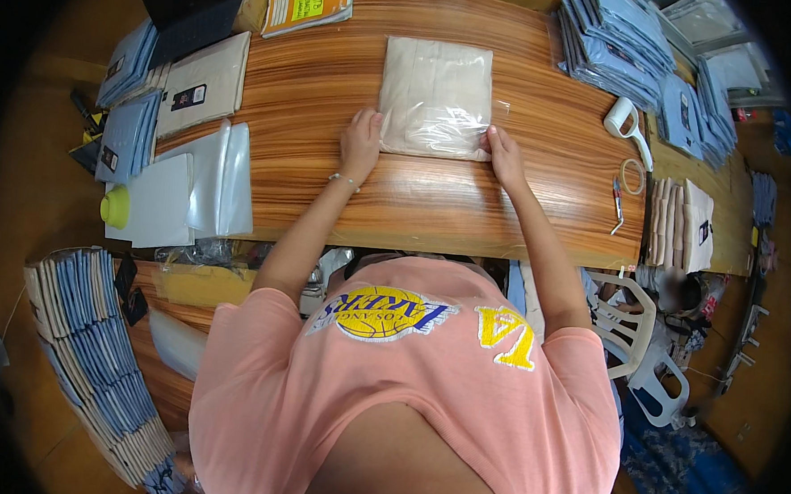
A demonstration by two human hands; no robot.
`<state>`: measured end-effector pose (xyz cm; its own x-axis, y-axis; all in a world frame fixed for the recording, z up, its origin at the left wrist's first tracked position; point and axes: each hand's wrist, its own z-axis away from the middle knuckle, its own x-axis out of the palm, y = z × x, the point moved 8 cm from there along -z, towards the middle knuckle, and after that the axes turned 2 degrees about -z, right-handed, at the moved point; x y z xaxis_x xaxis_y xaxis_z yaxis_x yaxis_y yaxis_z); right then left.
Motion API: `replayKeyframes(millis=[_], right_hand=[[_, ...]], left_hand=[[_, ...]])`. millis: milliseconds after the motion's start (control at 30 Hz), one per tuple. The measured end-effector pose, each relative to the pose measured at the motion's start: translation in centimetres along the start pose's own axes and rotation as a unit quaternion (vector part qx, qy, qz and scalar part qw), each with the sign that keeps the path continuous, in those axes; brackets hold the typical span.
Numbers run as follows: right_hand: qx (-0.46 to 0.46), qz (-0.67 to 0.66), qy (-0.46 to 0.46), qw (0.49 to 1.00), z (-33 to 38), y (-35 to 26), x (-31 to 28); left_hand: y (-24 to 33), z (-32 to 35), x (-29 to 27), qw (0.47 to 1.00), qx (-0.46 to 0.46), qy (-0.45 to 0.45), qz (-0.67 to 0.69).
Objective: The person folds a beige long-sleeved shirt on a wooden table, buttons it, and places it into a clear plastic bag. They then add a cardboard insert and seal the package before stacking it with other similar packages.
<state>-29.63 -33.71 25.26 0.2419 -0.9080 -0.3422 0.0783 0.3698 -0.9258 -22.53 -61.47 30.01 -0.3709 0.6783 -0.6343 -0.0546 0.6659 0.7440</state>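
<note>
A beige folded garment in a clear plastic bag (437, 93) lies flat on the wooden table in front of me. My left hand (361, 144) holds the bag's near left edge, its fingers curled against the side. At the near right corner, my right hand (506, 156) pinches the bag with the thumb on top and the fingers partly hidden. Light glares off the plastic along the near half. A small flap of clear film sticks out past the right edge.
Clear plastic bags (223, 180), a white sheet and a beige garment (209, 85) lie at left. Blue folded garments (616, 44) are stacked far right. A white handheld scanner (619, 117), tape roll (633, 176) and pen-like tool (618, 203) lie right. A tall garment stack (103, 366) stands lower left.
</note>
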Motion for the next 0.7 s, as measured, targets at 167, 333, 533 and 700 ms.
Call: replayKeyframes(millis=[167,333,533,700], right_hand=[[0.009,0.047,0.058,0.997,-0.1,0.0,-0.5],[0.050,0.079,0.061,0.994,-0.1,-0.5,-0.7],[0.122,0.068,0.047,0.989,-1.9,0.4,-0.7],[0.129,0.201,0.091,0.967,-2.4,-1.0,-1.5]], left_hand=[[0.3,-0.4,0.8,0.998,-0.048,-0.001,-0.037],[0.6,-0.6,0.8,0.997,-0.048,-0.006,-0.058],[0.7,-1.5,1.4,0.993,-0.050,-0.050,-0.092],[-0.1,-2.2,1.7,0.987,-0.088,-0.068,-0.119]])
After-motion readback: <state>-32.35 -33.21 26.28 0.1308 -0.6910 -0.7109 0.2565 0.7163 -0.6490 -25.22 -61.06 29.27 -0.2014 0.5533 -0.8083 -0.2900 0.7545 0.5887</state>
